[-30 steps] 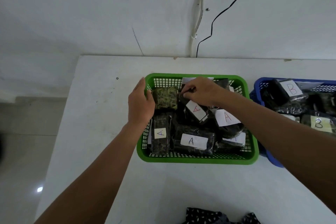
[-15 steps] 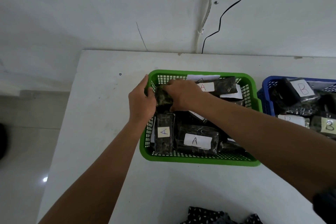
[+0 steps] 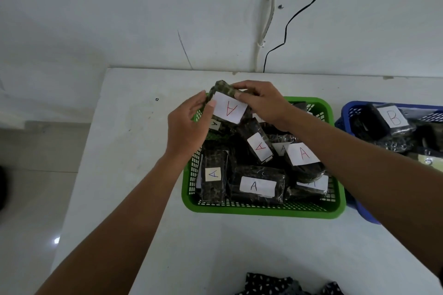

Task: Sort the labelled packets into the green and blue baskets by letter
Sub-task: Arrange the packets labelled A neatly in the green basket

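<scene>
Just above centre of the frame, both hands hold one camouflage-patterned packet (image 3: pixel 227 103) lifted over the far-left corner of the green basket (image 3: pixel 263 208). The left hand (image 3: pixel 189 124) pinches its left end; the right hand (image 3: pixel 261 103) grips its top edge. The white label with a red A faces the camera, probably turned up for reading. B packets lie in the blue basket (image 3: pixel 345 115) at right.

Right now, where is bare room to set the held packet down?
Bare table left of the green basket, and the strip between it and the dotted cloth. The basket is crowded with A packets; both hands, left and right, hold the packet above it.
</scene>
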